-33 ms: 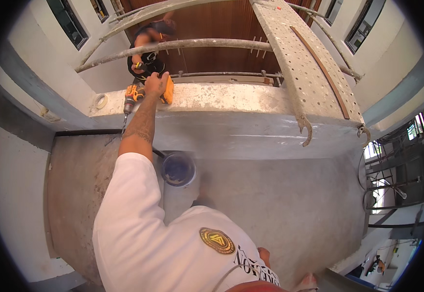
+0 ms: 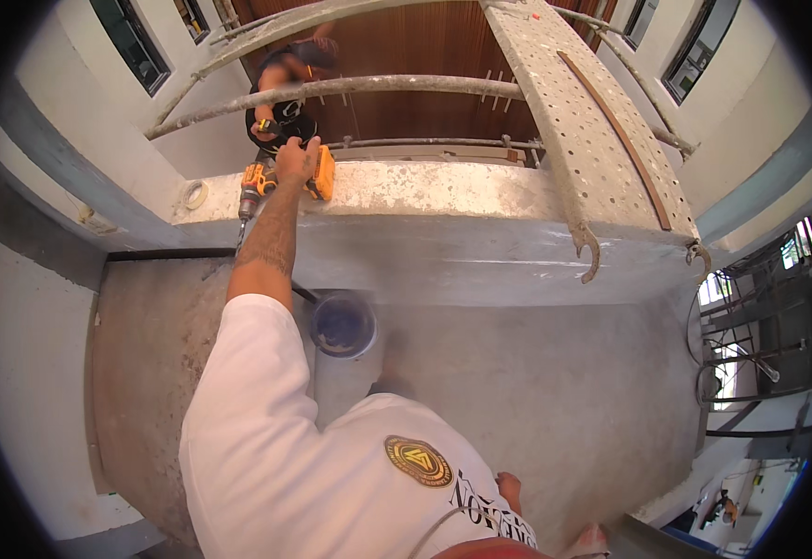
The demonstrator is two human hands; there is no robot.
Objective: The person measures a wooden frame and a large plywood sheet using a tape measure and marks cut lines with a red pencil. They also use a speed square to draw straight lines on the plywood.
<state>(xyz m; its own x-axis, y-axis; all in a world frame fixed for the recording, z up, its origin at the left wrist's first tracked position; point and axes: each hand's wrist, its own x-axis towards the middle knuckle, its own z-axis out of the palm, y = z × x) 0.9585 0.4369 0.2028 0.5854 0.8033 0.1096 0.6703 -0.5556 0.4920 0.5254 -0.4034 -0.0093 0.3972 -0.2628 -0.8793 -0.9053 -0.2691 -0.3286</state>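
Note:
My left hand (image 2: 298, 160) reaches out over a pale ledge (image 2: 424, 186) and is closed round the handle of an orange and black cordless drill (image 2: 259, 179). The drill's battery (image 2: 323, 173) shows to the right of my fingers. Its chuck and bit point down past the ledge's near edge, with the bit partly behind my forearm. Just beyond my hand, a co-worker (image 2: 285, 70) holds a small black and yellow thing (image 2: 268, 128) that I cannot make out. Some bare skin (image 2: 509, 490) shows past my shirt at the lower right; it may be my right hand, fingers unclear.
A roll of tape (image 2: 194, 194) lies at the ledge's left end. A perforated scaffold plank (image 2: 601, 121) with hooked ends slants over the ledge on the right. A scaffold pipe (image 2: 387, 84) crosses beyond. Below the ledge stands a blue bucket (image 2: 342, 324). Cables (image 2: 732, 345) hang at the far right.

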